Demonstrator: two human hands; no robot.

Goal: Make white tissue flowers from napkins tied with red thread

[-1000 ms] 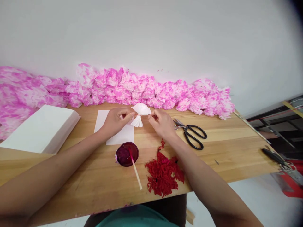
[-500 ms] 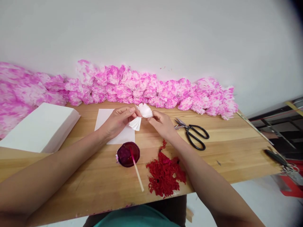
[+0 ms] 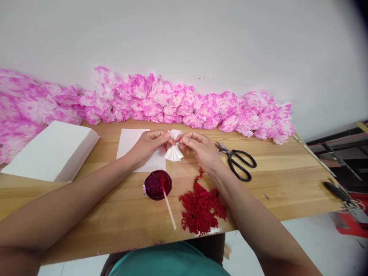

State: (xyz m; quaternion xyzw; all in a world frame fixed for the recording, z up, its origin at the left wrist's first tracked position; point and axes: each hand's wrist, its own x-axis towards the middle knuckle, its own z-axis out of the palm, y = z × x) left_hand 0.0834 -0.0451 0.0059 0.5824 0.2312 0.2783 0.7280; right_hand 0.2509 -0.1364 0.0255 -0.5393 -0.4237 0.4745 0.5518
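A pleated white paper piece (image 3: 174,153), pinched at its middle and fanned out above and below, is held between both hands over the table. My left hand (image 3: 152,145) grips it from the left, thumb and fingers closed at the waist. From the right, my right hand (image 3: 198,146) pinches the same waist, its fingertips close to the left ones. Just below the hands stands a small bowl of dark magenta liquid (image 3: 153,185) with a pale stick (image 3: 169,211) leaning out of it. Red yarn (image 3: 201,211) lies bunched beneath my right forearm.
Black-handled scissors (image 3: 240,165) lie right of my hands. A thick stack of white paper (image 3: 48,153) sits at left, and a white sheet (image 3: 129,143) lies behind my left hand. Pink-and-white paper flowers (image 3: 172,101) line the wall. A dark-handled tool (image 3: 336,191) rests at the right edge.
My right hand has shifted in to the paper's waist, its fingers now beside the left ones. The lower fan has spread wider and hangs straighter; the upper part looks gathered.
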